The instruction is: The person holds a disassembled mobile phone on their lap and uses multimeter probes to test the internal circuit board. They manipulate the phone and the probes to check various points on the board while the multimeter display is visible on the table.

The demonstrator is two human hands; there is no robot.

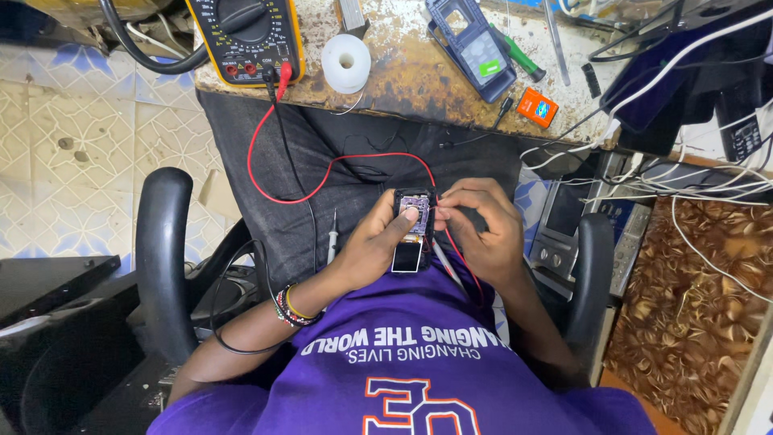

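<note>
A worn, stained workbench fills the twelve o'clock edge of the view, its surface flaked and mottled brown. At eleven o'clock on it a yellow-cased multimeter is laid flat with its dial upward, apparently so that it can be read from the seat. Two black padded armrests are seen at nine and three o'clock, curved and smooth. A dark cloth is spread over the lap, seemingly as a soft working surface. A blue phone housing lies at one o'clock on the bench, and a white spool of solder at twelve. A red lead is trailed in a loop from the meter down to the centre.

There, just above the purple shirt, a small opened phone with bare circuitry and a pale screen is gripped upright by the left hand, the thumb pressed along its side to steady it. The right hand is closed in a pinch on the red probe, whose tip is set against the board; the hands are brought close together.
</note>
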